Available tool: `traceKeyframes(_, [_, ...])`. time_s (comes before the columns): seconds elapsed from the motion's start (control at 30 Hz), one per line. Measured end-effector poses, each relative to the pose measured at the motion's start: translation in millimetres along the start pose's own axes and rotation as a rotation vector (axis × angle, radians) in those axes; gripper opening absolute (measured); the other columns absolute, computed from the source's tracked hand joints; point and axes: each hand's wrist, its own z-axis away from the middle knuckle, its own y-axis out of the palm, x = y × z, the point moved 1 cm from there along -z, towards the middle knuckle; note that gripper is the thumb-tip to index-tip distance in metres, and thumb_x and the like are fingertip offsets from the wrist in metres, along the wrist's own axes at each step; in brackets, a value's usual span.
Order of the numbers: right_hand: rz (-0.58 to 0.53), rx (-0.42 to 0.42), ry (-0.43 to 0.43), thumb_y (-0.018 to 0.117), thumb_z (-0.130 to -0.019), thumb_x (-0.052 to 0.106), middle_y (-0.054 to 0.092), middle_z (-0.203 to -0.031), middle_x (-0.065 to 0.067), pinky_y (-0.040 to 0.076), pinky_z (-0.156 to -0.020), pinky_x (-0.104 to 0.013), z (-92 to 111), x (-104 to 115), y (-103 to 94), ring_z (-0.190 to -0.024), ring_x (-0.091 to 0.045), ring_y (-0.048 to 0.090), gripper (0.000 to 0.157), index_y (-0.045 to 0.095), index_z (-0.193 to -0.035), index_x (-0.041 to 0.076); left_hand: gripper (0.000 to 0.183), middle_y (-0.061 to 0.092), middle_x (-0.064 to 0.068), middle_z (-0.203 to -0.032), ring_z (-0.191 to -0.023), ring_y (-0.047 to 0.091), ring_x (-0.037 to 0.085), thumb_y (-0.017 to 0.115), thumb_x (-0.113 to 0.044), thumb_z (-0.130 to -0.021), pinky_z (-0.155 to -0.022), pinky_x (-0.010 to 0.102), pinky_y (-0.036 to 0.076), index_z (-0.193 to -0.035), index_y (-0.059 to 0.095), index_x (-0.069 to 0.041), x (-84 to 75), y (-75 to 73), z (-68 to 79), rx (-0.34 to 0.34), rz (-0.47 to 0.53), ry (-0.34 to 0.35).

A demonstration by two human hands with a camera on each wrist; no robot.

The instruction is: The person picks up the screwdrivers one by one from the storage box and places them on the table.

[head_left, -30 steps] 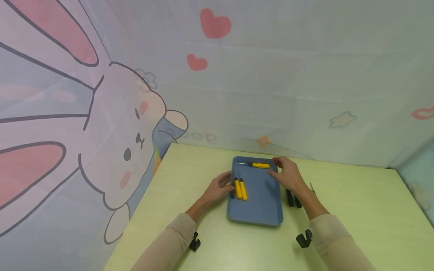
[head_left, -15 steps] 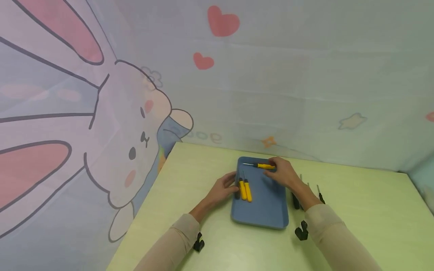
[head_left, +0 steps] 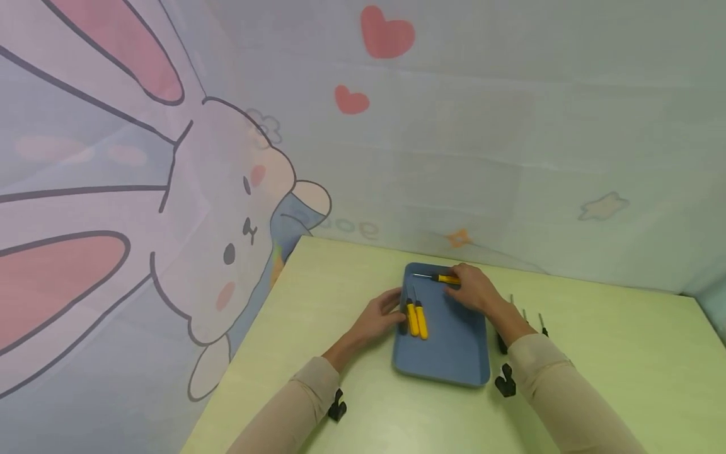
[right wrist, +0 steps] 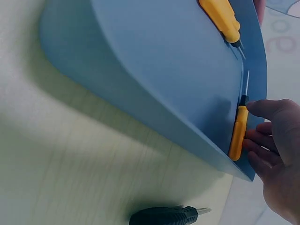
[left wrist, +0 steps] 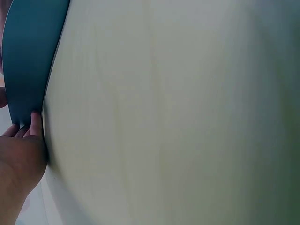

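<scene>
A blue tray (head_left: 442,359) lies on the table with yellow-handled screwdrivers in it. My left hand (head_left: 379,318) grips the tray's left wall, thumb over the rim and fingers along the outside (left wrist: 35,123). Just inside that wall lie two yellow screwdrivers (head_left: 421,320) side by side, shafts pointing away. A third yellow screwdriver (right wrist: 238,131) lies crosswise along the far wall, near the far right corner. My right hand (head_left: 473,289) pinches its handle, thumb by the black collar and fingers lower along the handle; the handle's end is partly covered in the head view.
Several black-handled screwdrivers (right wrist: 159,215) lie on the table right of the tray, partly hidden by my right forearm. A patterned cloth (head_left: 454,126) hangs behind the table's far edge (head_left: 612,285).
My right hand has come down from the tray's far right corner onto the crosswise screwdriver's handle. My left hand has stayed at the tray wall. The head view has shifted slightly.
</scene>
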Motion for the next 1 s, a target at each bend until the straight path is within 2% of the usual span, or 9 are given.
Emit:
traceKeyframes(0.23, [0.024, -0.004, -0.013, 0.078, -0.093, 0.012, 0.069, -0.116, -0.024, 0.053, -0.097, -0.058, -3.5, 2.1, 0.3, -0.108, -0.042, 0.065, 0.037, 0.069, -0.123, -0.008, 0.067, 0.038, 0.027, -0.165, -0.153, 0.037, 0.041, 0.061, 0.005, -0.1, -0.123, 0.048, 0.037, -0.161, 0.033, 0.007, -1.1, -0.1, 0.5, -0.001, -0.02, 0.003])
traceKeyframes(0.47, [0.051, 0.017, 0.012, 0.075, -0.091, 0.005, 0.065, -0.098, -0.017, 0.055, -0.083, -0.054, -4.5, 2.4, 0.7, -0.09, -0.035, 0.062, 0.019, 0.07, -0.106, -0.005, 0.066, 0.037, 0.027, -0.165, -0.153, 0.037, 0.04, 0.061, 0.003, -0.102, -0.122, 0.048, 0.039, -0.161, 0.033, 0.007, 0.1, -1.1, 0.3, 0.013, -0.026, -0.003])
traceKeyframes(0.57, [0.052, 0.025, 0.006, 0.074, -0.091, 0.003, 0.066, -0.095, -0.016, 0.057, -0.08, -0.053, -2.7, 1.2, 1.9, -0.088, -0.034, 0.064, 0.014, 0.071, -0.103, -0.005, 0.067, 0.037, 0.027, -0.166, -0.154, 0.037, 0.04, 0.061, 0.004, -0.101, -0.121, 0.048, 0.04, -0.161, 0.032, 0.007, -1.2, -1.4, 1.7, 0.018, -0.026, -0.003])
traceKeyframes(0.77, [0.03, 0.038, -0.001, 0.073, -0.092, 0.001, 0.071, -0.097, -0.019, 0.059, -0.081, -0.054, 0.9, -0.3, 6.2, -0.089, -0.036, 0.068, 0.015, 0.074, -0.105, -0.007, 0.067, 0.037, 0.028, -0.165, -0.153, 0.037, 0.042, 0.061, 0.005, -0.101, -0.122, 0.05, 0.038, -0.161, 0.032, 0.008, -2.3, -0.8, 1.7, 0.018, -0.028, 0.005])
traceKeyframes(1.0, [-0.002, 0.01, -0.003, 0.073, -0.091, -0.001, 0.069, -0.093, -0.017, 0.059, -0.078, -0.052, 4.3, 1.3, 9.1, -0.086, -0.034, 0.067, 0.011, 0.072, -0.102, -0.006, 0.066, 0.038, 0.027, -0.165, -0.153, 0.038, 0.041, 0.061, 0.003, -0.101, -0.122, 0.049, 0.038, -0.161, 0.033, 0.007, 1.1, -1.0, 0.9, 0.008, -0.047, 0.015])
